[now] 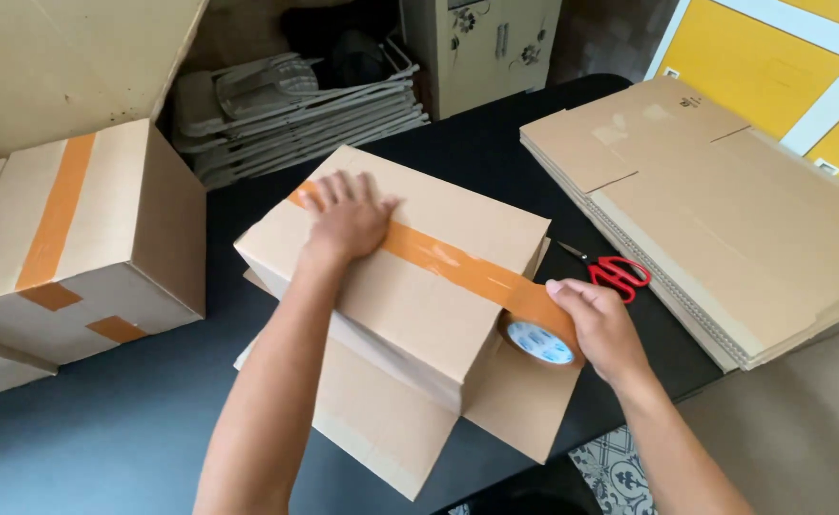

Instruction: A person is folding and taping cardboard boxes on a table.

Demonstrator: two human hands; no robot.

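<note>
Hands split the work on the cardboard box [410, 277] at the table's middle: left hand [348, 217] flat on the orange tape strip [457, 265], right hand [602, 329] gripping the light, stiff tape roll [539, 341] at its near edge.

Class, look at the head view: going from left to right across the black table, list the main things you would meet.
Taped box → left hand pressing on the centre box → tape roll in the right hand → red scissors → stack of flat cardboard.
</note>
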